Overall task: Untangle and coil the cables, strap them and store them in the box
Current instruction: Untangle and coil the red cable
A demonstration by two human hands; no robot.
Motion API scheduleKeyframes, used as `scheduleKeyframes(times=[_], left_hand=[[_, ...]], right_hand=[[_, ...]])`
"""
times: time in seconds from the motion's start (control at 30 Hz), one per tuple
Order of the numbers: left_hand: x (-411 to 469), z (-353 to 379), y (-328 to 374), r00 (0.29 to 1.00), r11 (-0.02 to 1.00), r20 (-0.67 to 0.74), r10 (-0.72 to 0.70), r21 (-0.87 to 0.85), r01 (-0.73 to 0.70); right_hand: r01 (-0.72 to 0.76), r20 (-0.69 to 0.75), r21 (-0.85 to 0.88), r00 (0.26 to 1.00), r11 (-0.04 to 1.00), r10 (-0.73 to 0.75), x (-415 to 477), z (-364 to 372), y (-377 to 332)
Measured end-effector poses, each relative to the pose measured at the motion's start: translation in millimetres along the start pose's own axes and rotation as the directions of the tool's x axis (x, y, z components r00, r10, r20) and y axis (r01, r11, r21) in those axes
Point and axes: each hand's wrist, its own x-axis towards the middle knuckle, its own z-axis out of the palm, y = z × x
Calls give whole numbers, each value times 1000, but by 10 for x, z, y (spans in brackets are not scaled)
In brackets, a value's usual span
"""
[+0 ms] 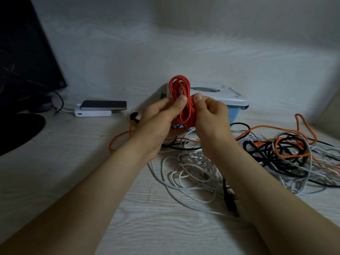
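Pale wood-grain tabletop [55, 181] is spread across the whole view, backed by a plain light wall [184, 34]. At the far left a large dark flat monitor [22, 52] is stood. To the right, a loose tangle of white, black and orange cables [257, 159] is strewn over the surface, one orange strand [119, 137] being trailed leftward. At far centre, behind the hands, a light blue plastic box [236, 112] with a whitish lid [220, 92] is set down. Further left a white oblong power bank [93, 113] is laid flat, with a dark glossy phone [104, 104] rested on top. Above the tangle, a bright red cable coil [176, 87] is held upright in front of the box. It is gripped at its waist by the left hand [158, 120], thumb pressed on the front and fingers curled behind, while the strands alongside are pinched by the right hand [211, 115] between thumb and bent fingers. The coil is judged to be light, soft and somewhat springy, so its loops could be expected to splay if the pinch were loosened. It would best be taken at the gathered middle, where a strap can be wound, and not at the loop ends or the stiffer plug [181, 91]. No strap is made out on it.
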Motion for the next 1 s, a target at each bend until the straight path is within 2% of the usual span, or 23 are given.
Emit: scheduleKeyframes(times=[0.1,0.27,0.43,0.53,0.6,0.7,0.77,0.9,1.0], left_hand=[[-19,32,-5,998,998,34,59,-39,-58],[45,15,-86,986,993,-125,106,70,-98],[144,-12,-116,929,960,-290,232,221,-171],[273,-78,-59,862,927,-385,331,305,-220],[369,-112,-15,833,897,-399,383,374,-234],[533,-101,42,794,859,-421,439,454,-235],[658,-73,77,762,843,-451,464,489,-223],[927,22,169,693,769,-470,546,609,-193],[1106,49,155,720,770,-543,431,638,20]], right_hand=[[35,12,-26,999,999,-34,46,-42,-10],[133,29,-233,991,963,-129,106,-127,58],[252,-89,-437,943,863,-321,209,-179,76],[237,-216,-508,896,828,-389,296,-314,-55],[119,-299,-597,884,793,-358,442,-442,-130],[-139,-385,-721,895,679,-226,735,-670,-233],[-212,-399,-737,903,642,-159,885,-790,-254],[-259,-398,-592,917,763,3,1103,-881,-207],[-308,-445,-522,894,795,54,1207,-903,-202]])
